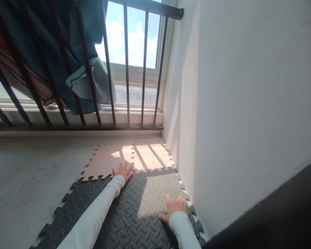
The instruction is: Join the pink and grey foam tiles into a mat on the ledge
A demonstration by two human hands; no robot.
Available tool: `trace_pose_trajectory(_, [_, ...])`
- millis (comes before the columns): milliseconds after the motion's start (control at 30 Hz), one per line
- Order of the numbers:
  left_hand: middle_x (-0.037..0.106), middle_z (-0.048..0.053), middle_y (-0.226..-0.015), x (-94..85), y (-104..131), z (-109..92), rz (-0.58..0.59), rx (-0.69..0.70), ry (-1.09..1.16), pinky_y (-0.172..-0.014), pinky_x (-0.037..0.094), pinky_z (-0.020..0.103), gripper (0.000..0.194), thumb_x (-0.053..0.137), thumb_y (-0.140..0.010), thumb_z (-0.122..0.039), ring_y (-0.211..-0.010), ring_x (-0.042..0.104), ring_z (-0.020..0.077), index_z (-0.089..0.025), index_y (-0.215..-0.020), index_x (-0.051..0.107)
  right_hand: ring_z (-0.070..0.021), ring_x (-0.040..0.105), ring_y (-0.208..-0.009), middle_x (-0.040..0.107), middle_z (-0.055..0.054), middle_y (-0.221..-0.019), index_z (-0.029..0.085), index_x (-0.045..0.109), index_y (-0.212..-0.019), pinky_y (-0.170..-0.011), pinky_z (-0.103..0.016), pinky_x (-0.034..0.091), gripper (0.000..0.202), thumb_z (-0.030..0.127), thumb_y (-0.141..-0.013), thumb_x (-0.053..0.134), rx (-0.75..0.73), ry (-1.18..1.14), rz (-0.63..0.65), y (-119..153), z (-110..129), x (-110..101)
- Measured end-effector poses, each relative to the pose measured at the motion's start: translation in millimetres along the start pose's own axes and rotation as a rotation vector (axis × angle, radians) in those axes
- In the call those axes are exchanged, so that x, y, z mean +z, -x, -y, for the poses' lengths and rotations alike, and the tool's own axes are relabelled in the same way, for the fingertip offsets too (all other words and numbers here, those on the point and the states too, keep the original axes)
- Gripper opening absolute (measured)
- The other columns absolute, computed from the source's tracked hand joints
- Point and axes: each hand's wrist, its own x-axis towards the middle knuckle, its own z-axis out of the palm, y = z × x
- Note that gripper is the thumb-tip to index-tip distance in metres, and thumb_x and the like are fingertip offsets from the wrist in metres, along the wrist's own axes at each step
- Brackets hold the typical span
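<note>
Both the left pink mat (103, 159) and the right pink mat (153, 159) lie side by side past the far edge of our dark mat (129, 211). Our left hand (123, 172) is released and flat, fingers fanned across that far edge and onto the left pink mat. Our right hand (176, 206) rests on the dark mat near its right edge, fingers spread and loose. Toothed edges run down both sides of the dark mat: to its right, a narrow strip separates the teeth from the wall (243, 103); to its left, grey floor (28, 183) gives us wide room. Farther beyond the dark mat stands the railing (128, 129). We cannot tell whether the left pink mat's teeth lock into it.
</note>
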Motion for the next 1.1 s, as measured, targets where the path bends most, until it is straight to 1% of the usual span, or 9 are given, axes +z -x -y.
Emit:
trace_pose_trajectory(167, [0.019,0.006,-0.144,-1.5,-6.0,1.3,-0.035,-0.002,0.032,-0.088,0.018,0.068,0.050,0.034,-0.080,-0.045,-0.129,0.012,0.0374,-0.036,-0.130,0.031,-0.0387,0.024,-0.124,0.031,-0.020,-0.135,0.024,0.027,-0.133,-0.096,-0.053,0.021,0.092,0.060,-0.055,0.060,-0.002,-0.003,0.005,-3.7,-0.4,4.0])
trace_pose_trajectory(333, [0.017,0.004,-0.145,-2.6,-10.2,5.0,-0.003,0.019,0.043,-0.094,0.011,0.064,0.050,0.033,-0.081,-0.044,-0.130,0.010,0.0341,-0.036,-0.130,0.029,-0.0393,0.022,-0.124,0.029,-0.021,-0.136,0.024,0.026,-0.134,-0.096,-0.054,0.020,0.093,0.061,-0.056,0.060,0.006,0.004,0.007,-4.4,-0.7,6.7])
trace_pose_trajectory(433, [0.016,0.003,-0.145,-0.6,-14.1,9.2,0.008,0.024,0.045,-0.093,0.011,0.065,0.051,0.034,-0.079,-0.046,-0.130,0.008,0.0335,-0.038,-0.129,0.029,-0.0400,0.022,-0.124,0.029,-0.020,-0.136,0.025,0.026,-0.134,-0.095,-0.054,0.021,0.094,0.062,-0.054,0.060,0.002,0.000,-0.002,-4.0,-0.8,7.6])
trace_pose_trajectory(533, [0.017,0.001,-0.145,3.8,-17.7,15.4,-0.020,0.050,0.050,-0.092,0.010,0.067,0.049,0.035,-0.079,-0.047,-0.130,0.009,0.0337,-0.041,-0.127,0.032,-0.0406,0.022,-0.124,0.029,-0.020,-0.136,0.025,0.026,-0.133,-0.095,-0.053,0.021,0.095,0.063,-0.053,0.060,0.008,0.001,-0.008,-4.8,-1.0,8.9])
trace_pose_trajectory(700, [0.026,0.000,-0.142,12.8,-22.4,25.8,-0.097,0.121,0.082,-0.092,0.011,0.067,0.045,0.036,-0.079,-0.046,-0.129,0.015,0.0340,-0.042,-0.124,0.038,-0.0409,0.021,-0.124,0.029,-0.021,-0.135,0.025,0.027,-0.133,-0.094,-0.054,0.021,0.096,0.065,-0.052,0.060,0.013,0.009,-0.003,-6.3,-1.3,9.6])
trace_pose_trajectory(833, [0.028,-0.003,-0.141,17.3,-27.9,28.2,-0.093,0.109,0.106,-0.094,0.013,0.064,0.044,0.034,-0.079,-0.045,-0.127,0.017,0.0338,-0.041,-0.123,0.039,-0.0406,0.021,-0.124,0.029,-0.021,-0.136,0.024,0.025,-0.134,-0.094,-0.055,0.022,0.096,0.061,-0.053,0.061,0.012,0.010,0.027,-5.0,0.3,5.7])
trace_pose_trajectory(900, [0.027,-0.004,-0.141,18.6,-29.7,27.8,-0.077,0.094,0.101,-0.095,0.013,0.063,0.044,0.033,-0.080,-0.043,-0.128,0.017,0.0327,-0.041,-0.124,0.039,-0.0404,0.021,-0.124,0.029,-0.021,-0.136,0.023,0.025,-0.134,-0.094,-0.055,0.021,0.096,0.060,-0.054,0.061,0.013,0.012,0.037,-4.2,1.2,3.6])
trace_pose_trajectory(1000, [0.022,-0.004,-0.143,21.3,-29.6,27.4,-0.064,0.089,0.079,-0.093,0.009,0.064,0.045,0.027,-0.082,-0.040,-0.130,0.012,0.0303,-0.042,-0.126,0.034,-0.0408,0.021,-0.124,0.028,-0.022,-0.136,0.023,0.025,-0.134,-0.095,-0.054,0.020,0.095,0.061,-0.054,0.060,0.016,0.018,0.038,-3.7,1.0,2.9])
trace_pose_trajectory(1100, [0.020,-0.001,-0.144,25.0,-29.2,28.0,-0.078,0.109,0.087,-0.094,0.008,0.063,0.048,0.023,-0.082,-0.041,-0.130,0.011,0.0290,-0.037,-0.130,0.028,-0.0412,0.019,-0.125,0.027,-0.022,-0.136,0.023,0.024,-0.134,-0.095,-0.054,0.019,0.095,0.061,-0.055,0.059,0.022,0.016,0.040,-5.2,-0.6,7.8])
